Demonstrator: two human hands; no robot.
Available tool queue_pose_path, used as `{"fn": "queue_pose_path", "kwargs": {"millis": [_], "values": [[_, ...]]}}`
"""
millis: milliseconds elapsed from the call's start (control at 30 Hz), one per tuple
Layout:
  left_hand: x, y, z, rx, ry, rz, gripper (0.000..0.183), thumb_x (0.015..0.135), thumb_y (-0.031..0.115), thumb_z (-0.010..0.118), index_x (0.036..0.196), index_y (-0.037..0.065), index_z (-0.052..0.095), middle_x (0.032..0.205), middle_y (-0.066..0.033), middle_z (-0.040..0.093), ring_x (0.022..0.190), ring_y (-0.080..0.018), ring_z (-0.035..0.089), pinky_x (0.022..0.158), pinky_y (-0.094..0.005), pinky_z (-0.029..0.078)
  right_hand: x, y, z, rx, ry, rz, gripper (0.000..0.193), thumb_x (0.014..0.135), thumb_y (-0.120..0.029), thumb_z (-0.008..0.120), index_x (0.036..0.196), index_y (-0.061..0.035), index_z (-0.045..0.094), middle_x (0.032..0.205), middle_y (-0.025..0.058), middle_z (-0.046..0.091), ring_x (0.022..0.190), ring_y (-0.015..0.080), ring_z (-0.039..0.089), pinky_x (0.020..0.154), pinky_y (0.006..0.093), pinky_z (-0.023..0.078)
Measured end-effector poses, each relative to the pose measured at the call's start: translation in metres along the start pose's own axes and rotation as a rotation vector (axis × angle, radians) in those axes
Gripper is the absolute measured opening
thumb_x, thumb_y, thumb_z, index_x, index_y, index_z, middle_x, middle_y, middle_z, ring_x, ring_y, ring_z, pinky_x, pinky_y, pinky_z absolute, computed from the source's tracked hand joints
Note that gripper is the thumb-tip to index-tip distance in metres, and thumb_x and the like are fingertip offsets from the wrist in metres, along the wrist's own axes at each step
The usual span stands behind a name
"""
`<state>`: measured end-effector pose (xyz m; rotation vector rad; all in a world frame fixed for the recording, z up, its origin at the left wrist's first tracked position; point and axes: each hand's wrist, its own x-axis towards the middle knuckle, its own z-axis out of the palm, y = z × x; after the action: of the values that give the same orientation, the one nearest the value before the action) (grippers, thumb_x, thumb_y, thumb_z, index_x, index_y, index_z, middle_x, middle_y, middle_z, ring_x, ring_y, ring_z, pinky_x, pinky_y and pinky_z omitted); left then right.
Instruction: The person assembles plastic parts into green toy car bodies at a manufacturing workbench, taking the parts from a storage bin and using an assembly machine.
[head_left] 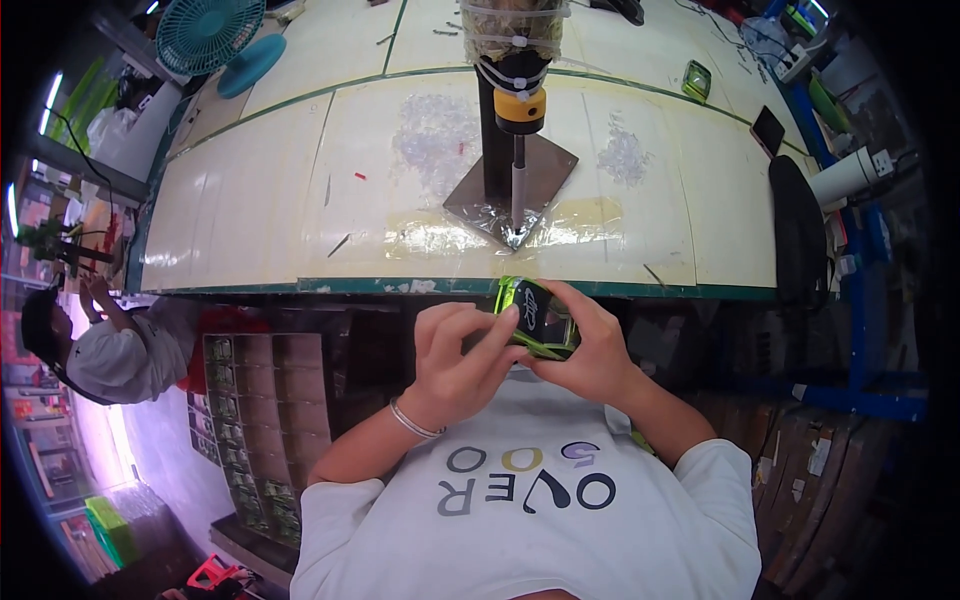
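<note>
In front of my chest, just off the table's front edge, I hold a small boxy green-and-black plastic case (536, 318) with a light emblem on its dark face. My right hand (592, 345) grips its right side, fingers over the top and thumb underneath. From the left, my left hand (455, 355) pinches the case's near left edge with thumb and forefinger, the other fingers curled. Beyond it stands a yellow-and-black electric screwdriver (520, 110), strapped upright to a post over a dark metal base plate (548, 172). Its tip hangs near the plate's front corner, apart from the case.
Small clear plastic pieces (435, 135) lie in heaps on the white table (240, 220). A similar green case (697, 80), a phone (768, 130) and a teal fan (212, 35) are farther off. A compartmented tray (270, 400) stands left, near another person (130, 350).
</note>
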<state>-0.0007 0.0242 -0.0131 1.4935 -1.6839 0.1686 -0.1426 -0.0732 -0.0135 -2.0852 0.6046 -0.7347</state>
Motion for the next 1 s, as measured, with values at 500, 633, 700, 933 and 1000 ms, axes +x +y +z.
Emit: {"fn": "queue_pose_path", "kwargs": {"millis": [500,633,700,933,1000], "values": [[0.001,-0.002,0.014,-1.051,-0.195,-0.471,0.064,0.065,0.004,0.065,0.12,0.001,0.032,0.12,-0.0148,0.038,0.112,-0.0217,0.038,0.093,-0.033,0.031,-0.013,0.006,-0.009,-0.019,-0.235,-0.276,0.065,0.064,-0.023,0.069,0.12,-0.0215,0.037,0.113,0.0204,0.038,0.085,0.0336,0.054,0.065,0.0339,0.049],[0.002,-0.012,0.02,-0.917,-0.254,-0.374,0.062,0.063,0.011,0.068,0.115,0.001,0.036,0.11,-0.0113,0.045,0.104,-0.0183,0.043,0.087,-0.0297,0.035,-0.015,0.011,-0.008,0.077,-0.251,-0.278,0.064,0.066,-0.021,0.067,0.122,-0.02,0.036,0.113,0.0187,0.038,0.087,0.0306,0.055,0.066,0.0337,0.049],[0.0,-0.016,0.026,-0.995,-0.24,-0.446,0.06,0.063,0.014,0.069,0.112,0.0,0.038,0.106,-0.0103,0.045,0.1,-0.0176,0.044,0.085,-0.0291,0.036,-0.022,0.016,0.004,0.393,-0.223,-0.182,0.065,0.069,-0.02,0.065,0.124,-0.0188,0.031,0.114,0.0183,0.038,0.087,0.0284,0.055,0.068,0.0334,0.049],[-0.002,-0.016,0.042,-1.517,-0.195,-1.033,0.091,0.056,0.031,0.077,0.123,0.009,0.02,0.108,-0.0089,0.042,0.097,-0.0178,0.048,0.077,-0.0274,0.044,-0.002,0.02,0.009,1.815,-0.119,0.64,0.06,0.082,-0.019,0.044,0.131,-0.0162,0.008,0.11,0.0183,0.044,0.087,0.025,0.055,0.075,0.0336,0.047],[-0.002,-0.019,0.047,-1.553,-0.192,-0.944,0.102,0.049,0.031,0.08,0.126,0.009,0.017,0.111,-0.0086,0.041,0.098,-0.0172,0.048,0.079,-0.0266,0.043,0.009,0.023,0.014,1.856,-0.038,0.654,0.053,0.084,-0.02,0.04,0.13,-0.0164,0.013,0.107,0.0169,0.046,0.088,0.0254,0.054,0.075,0.0331,0.047]]}}
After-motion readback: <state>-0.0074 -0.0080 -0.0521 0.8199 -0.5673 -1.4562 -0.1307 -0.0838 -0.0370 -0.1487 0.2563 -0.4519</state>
